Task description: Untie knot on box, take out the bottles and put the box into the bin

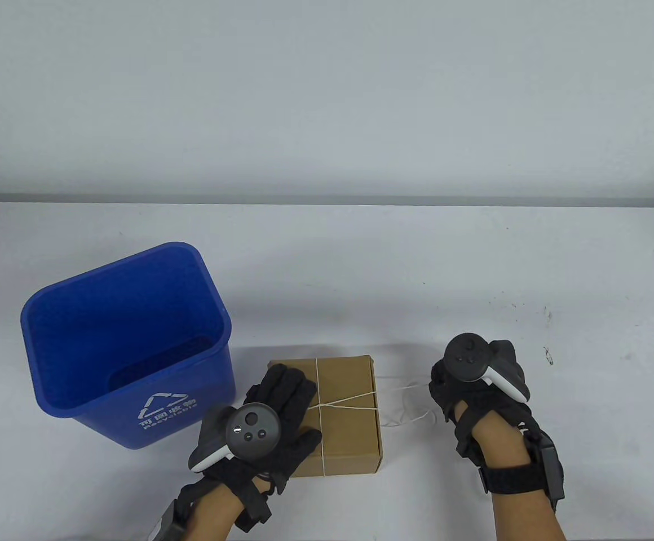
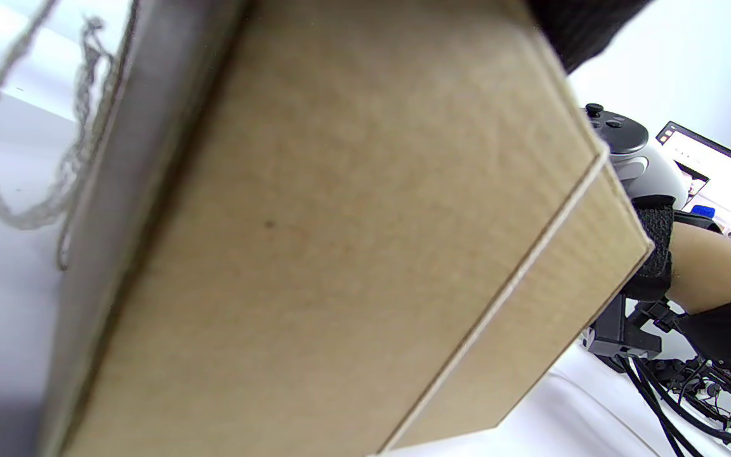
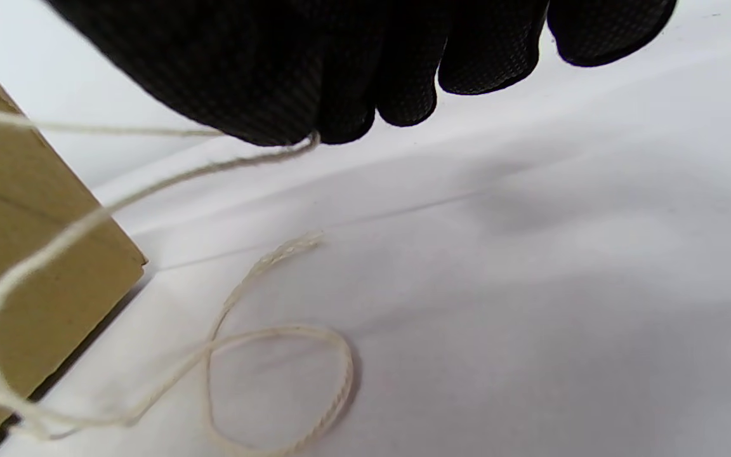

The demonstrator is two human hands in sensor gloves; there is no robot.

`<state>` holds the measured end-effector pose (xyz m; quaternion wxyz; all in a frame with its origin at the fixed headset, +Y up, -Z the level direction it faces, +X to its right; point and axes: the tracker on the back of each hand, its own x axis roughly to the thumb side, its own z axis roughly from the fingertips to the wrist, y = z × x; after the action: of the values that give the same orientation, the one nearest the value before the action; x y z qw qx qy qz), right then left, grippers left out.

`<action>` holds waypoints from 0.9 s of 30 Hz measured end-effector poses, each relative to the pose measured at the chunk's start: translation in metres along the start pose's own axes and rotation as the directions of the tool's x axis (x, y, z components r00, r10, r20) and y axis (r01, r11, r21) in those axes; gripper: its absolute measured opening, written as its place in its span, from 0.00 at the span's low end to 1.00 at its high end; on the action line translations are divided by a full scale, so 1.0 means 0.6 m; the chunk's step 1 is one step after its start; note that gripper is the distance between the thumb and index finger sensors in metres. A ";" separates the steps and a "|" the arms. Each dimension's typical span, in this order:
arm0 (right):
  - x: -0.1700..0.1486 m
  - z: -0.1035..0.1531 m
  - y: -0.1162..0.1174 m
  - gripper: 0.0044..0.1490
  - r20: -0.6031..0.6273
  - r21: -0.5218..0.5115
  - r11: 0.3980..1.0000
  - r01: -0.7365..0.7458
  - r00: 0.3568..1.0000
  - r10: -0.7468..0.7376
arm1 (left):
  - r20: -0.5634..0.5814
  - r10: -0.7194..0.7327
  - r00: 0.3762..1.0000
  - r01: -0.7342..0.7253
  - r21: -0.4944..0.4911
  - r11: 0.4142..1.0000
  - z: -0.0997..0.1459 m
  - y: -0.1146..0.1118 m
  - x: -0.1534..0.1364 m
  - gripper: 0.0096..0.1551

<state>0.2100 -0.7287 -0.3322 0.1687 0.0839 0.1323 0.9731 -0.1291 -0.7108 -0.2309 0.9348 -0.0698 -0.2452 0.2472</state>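
Note:
A flat brown cardboard box (image 1: 347, 420) lies on the white table, with a pale string (image 1: 349, 400) crossed over its lid. My left hand (image 1: 287, 403) rests flat on the box's left part, fingers straight. My right hand (image 1: 451, 389) hovers to the right of the box, its fingers (image 3: 340, 76) pinching the string (image 3: 257, 155), which runs slack back to the box (image 3: 16, 254). A loose loop of string (image 3: 334, 374) lies on the table. In the left wrist view the box (image 2: 340, 254) fills the frame. No bottles show.
A blue recycling bin (image 1: 124, 344) stands open-topped just left of the box, close to my left hand. Bare white tabletop (image 1: 389, 282) stretches behind the box and to the right. A monitor and cables (image 2: 714, 171) show off the table's side.

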 end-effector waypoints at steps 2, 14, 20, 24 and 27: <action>-0.001 0.003 -0.007 0.27 0.001 -0.044 0.999 0.014 1.000 -0.014 | 0.000 0.000 1.000 0.000 0.000 1.000 0.000 0.000 0.000 0.50; 0.039 0.031 -0.037 0.32 0.170 -0.155 0.978 0.142 0.979 -0.115 | -0.001 0.009 1.000 -0.009 -0.002 1.000 0.002 -0.001 0.000 0.50; 0.094 0.031 -0.008 0.37 0.257 -0.032 0.998 0.049 0.966 -0.039 | -0.001 0.009 1.000 -0.009 -0.002 1.000 0.002 -0.001 0.000 0.50; 0.114 0.027 0.014 0.44 0.289 0.030 1.000 0.009 0.957 -0.017 | -0.001 0.009 1.000 -0.009 -0.002 1.000 0.002 -0.001 0.000 0.50; 0.119 0.025 0.021 0.40 0.304 0.039 0.999 0.017 0.952 -0.028 | -0.001 0.009 1.000 -0.009 -0.002 1.000 0.002 -0.001 0.000 0.50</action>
<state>0.1427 -0.7116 -0.3058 0.1965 0.2343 0.1233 0.9441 -0.1294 -0.7114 -0.2299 0.9338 -0.0718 -0.2446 0.2510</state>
